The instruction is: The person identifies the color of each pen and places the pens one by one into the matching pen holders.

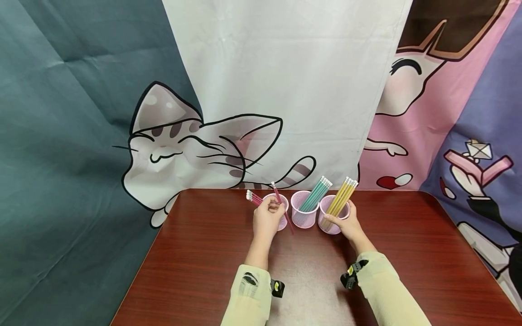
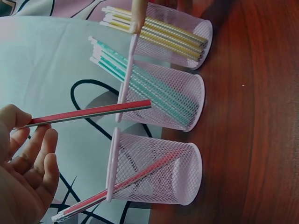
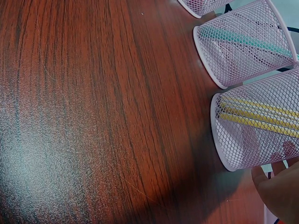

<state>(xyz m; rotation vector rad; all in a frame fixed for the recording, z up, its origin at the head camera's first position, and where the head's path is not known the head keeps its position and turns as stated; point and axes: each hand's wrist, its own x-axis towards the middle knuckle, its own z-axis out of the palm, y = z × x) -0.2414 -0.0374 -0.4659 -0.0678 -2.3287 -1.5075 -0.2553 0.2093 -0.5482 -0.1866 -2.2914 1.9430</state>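
My left hand (image 1: 267,218) pinches one red pencil (image 2: 93,112) between thumb and fingers, in front of the left pink mesh pencil cup (image 2: 195,175). Several red pencils (image 2: 138,176) lean in that cup, their white ends past its rim. With my right hand (image 1: 350,226) I hold the right pink mesh pencil cup (image 3: 238,156), thumb at its rim and fingers round the outer side. Yellow pencils (image 1: 340,199) stand tilted in this cup. The middle pink mesh cup (image 1: 302,222) bears a bundle of teal pencils (image 1: 315,195) leaning right; neither hand holds it.
All three cups stand in a row at the far edge of a reddish-brown wooden table (image 1: 195,253). Behind it hangs a cartoon-printed cloth (image 1: 318,90). Cameras are strapped at both wrists, over pale sleeves (image 1: 248,294).
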